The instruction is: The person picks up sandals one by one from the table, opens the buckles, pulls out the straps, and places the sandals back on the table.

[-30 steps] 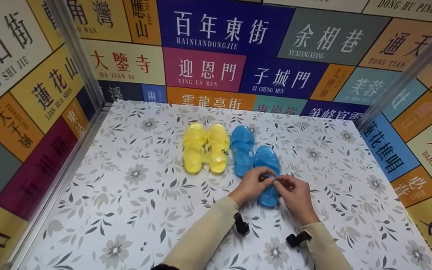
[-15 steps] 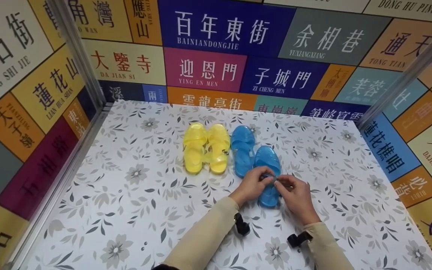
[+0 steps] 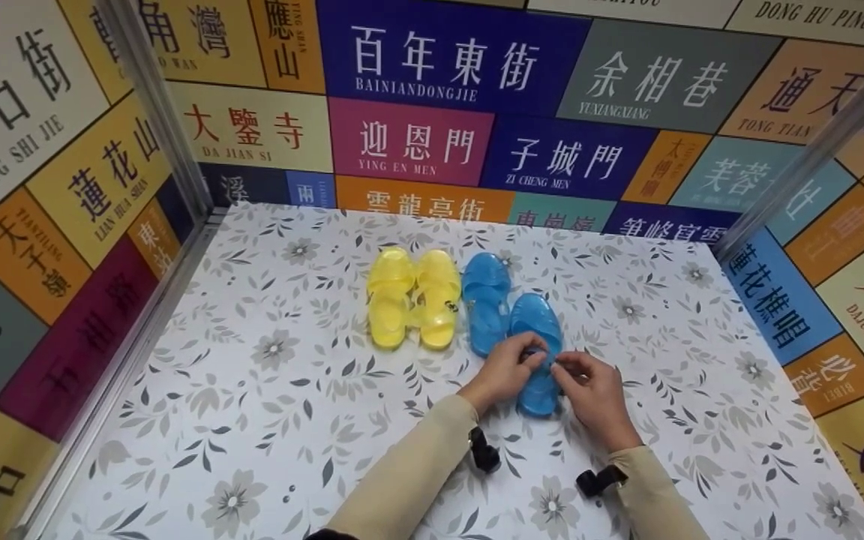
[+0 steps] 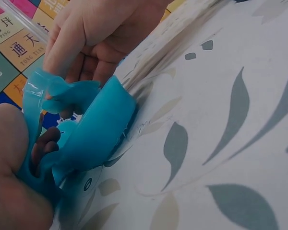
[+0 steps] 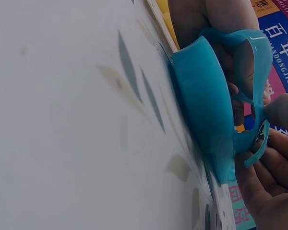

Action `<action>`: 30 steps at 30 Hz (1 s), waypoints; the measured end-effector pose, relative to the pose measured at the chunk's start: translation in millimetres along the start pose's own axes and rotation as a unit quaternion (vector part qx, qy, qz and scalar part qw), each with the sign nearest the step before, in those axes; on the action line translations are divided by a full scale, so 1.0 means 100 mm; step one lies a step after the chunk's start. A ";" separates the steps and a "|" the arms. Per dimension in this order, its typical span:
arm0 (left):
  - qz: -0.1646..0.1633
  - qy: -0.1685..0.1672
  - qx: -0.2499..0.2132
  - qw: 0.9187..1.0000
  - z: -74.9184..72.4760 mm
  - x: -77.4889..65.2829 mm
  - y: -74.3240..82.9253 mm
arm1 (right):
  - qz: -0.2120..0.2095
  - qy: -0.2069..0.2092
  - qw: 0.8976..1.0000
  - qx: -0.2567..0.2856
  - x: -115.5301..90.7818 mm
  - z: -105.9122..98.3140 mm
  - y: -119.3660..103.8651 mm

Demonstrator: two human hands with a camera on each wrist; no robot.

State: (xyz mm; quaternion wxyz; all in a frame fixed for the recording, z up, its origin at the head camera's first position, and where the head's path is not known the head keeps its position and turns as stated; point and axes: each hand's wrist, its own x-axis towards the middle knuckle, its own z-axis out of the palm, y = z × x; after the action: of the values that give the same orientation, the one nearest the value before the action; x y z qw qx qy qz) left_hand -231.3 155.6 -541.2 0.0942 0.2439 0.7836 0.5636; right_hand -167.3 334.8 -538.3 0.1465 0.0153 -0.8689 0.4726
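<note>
A blue jelly sandal (image 3: pixel 538 401) lies on the table, toe pointing to the far side. My left hand (image 3: pixel 507 371) grips its ankle strap from the left, fingers passing through the strap's loop. From the right, my right hand (image 3: pixel 593 390) pinches the strap's end, with the fingertips of both hands close together over the sandal. In the right wrist view, the blue strap (image 5: pixel 261 55) arches above the sole and a small metal buckle (image 5: pixel 262 130) sits by the right fingers. The left wrist view shows the strap (image 4: pixel 34 93) standing up between both hands.
Another blue sandal (image 3: pixel 485 300) stands just left of the held one, slightly farther back. Beside it is a pair of yellow sandals (image 3: pixel 438 300). A flower-patterned cloth (image 3: pixel 274 420) covers the table, and sign-printed walls (image 3: pixel 413 142) enclose its back and sides.
</note>
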 end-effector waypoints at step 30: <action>0.040 -0.003 0.091 0.995 0.02 0.02 0.04 | -0.006 -0.005 1.000 -0.003 0.03 0.00 -0.01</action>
State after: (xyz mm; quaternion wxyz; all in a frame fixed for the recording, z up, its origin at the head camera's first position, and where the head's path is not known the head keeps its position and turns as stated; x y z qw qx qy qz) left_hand -231.3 159.0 -538.1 0.0510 0.2845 0.8206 0.4931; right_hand -170.2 334.8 -536.7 0.1448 0.0227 -0.8709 0.4692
